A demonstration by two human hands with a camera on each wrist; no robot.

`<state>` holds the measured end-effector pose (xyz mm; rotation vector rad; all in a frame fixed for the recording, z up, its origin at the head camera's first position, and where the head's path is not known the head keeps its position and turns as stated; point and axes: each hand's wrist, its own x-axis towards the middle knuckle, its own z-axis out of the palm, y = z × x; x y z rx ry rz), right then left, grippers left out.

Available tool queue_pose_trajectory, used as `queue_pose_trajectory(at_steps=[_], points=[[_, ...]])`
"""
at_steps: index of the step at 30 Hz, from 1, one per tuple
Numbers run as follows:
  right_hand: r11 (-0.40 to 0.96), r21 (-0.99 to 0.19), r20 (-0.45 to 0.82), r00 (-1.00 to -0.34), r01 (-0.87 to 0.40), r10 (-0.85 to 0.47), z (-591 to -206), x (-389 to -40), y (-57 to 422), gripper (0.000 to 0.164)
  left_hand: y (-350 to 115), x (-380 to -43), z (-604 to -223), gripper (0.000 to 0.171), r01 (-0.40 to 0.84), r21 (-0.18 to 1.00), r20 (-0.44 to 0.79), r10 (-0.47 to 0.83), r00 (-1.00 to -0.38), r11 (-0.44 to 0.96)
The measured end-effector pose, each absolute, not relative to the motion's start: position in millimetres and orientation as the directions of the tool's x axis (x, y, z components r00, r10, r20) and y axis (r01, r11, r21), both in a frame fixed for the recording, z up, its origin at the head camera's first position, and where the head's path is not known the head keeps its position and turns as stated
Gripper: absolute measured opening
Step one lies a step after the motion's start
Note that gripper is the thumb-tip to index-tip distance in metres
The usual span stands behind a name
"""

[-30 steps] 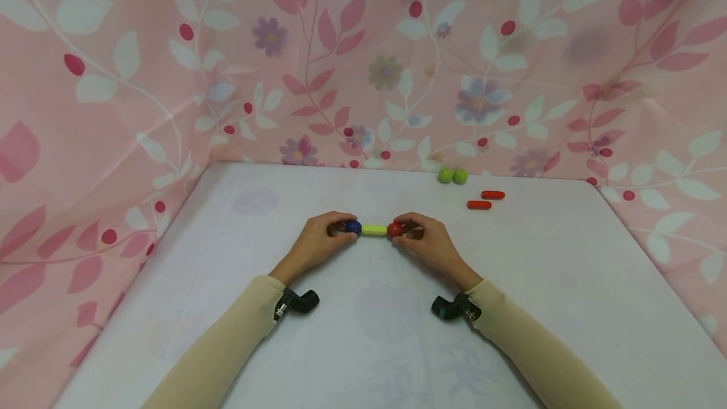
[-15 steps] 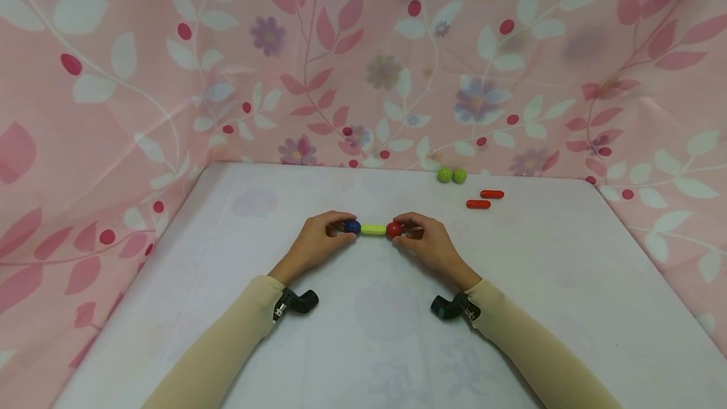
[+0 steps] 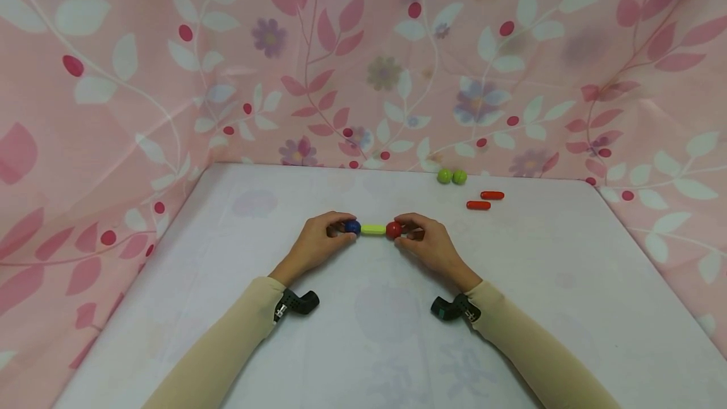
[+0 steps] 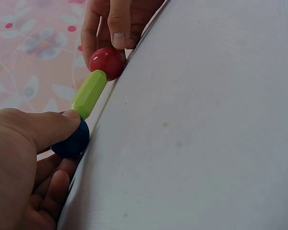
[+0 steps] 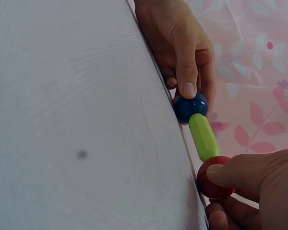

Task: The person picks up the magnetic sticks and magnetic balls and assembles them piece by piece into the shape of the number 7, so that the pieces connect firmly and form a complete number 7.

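A blue ball [image 3: 353, 227], a lime-green rod [image 3: 373, 230] and a red ball [image 3: 394, 230] form one straight row on the white table, the rod's ends against both balls. My left hand [image 3: 322, 238] pinches the blue ball, its thumb [image 4: 62, 125] lying over it. At the other end my right hand [image 3: 430, 242] has its curled fingers and thumb around the red ball. In the right wrist view that thumb [image 5: 225, 173] overlaps the red ball's near side. Parts of both balls are covered by fingers.
Two green balls [image 3: 452, 177] sit side by side at the table's back edge. Two red rods [image 3: 479, 205] lie just in front of them, to the right. Behind the white table [image 3: 386, 346] hangs a pink floral cloth [image 3: 341, 68].
The right hand's thumb and fingers have shifted very slightly to the right at the red ball. Otherwise the hands, balls and rod stay in place.
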<state>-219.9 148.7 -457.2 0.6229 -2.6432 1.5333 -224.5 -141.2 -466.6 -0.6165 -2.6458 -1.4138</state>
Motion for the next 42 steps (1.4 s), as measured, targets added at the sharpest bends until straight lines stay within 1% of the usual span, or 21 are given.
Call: queue_pose_trajectory(at_steps=[7,14,21,36,42], points=[[0.458,-0.821,0.205,-0.926,-0.339,-0.318,-456.1,-217.9,149.3,0.04,-140.1,-223.6,-466.9,0.039,0.388,0.781,0.262,0.308,-0.915,0.49],[0.493,-0.811,0.192,-0.939,-0.315,-0.284,-454.9,-216.2,150.6,0.036,-136.0,-222.0,-464.6,0.044,0.399,0.777,0.264,0.322,-0.909,0.487],[0.496,-0.813,0.196,-0.945,-0.305,-0.261,-455.2,-217.7,154.9,0.037,-128.9,-224.5,-465.8,0.042,0.418,0.766,0.278,0.335,-0.9,0.488],[0.512,-0.807,0.188,-0.95,-0.294,-0.249,-450.7,-228.7,160.2,0.036,-116.2,-235.2,-461.2,0.041,0.332,0.787,0.2,0.293,-0.935,0.521],[0.502,-0.823,0.168,-0.958,-0.267,-0.233,-452.9,-226.9,160.0,0.038,-119.2,-235.0,-464.9,0.041,0.363,0.784,0.231,0.306,-0.924,0.504]])
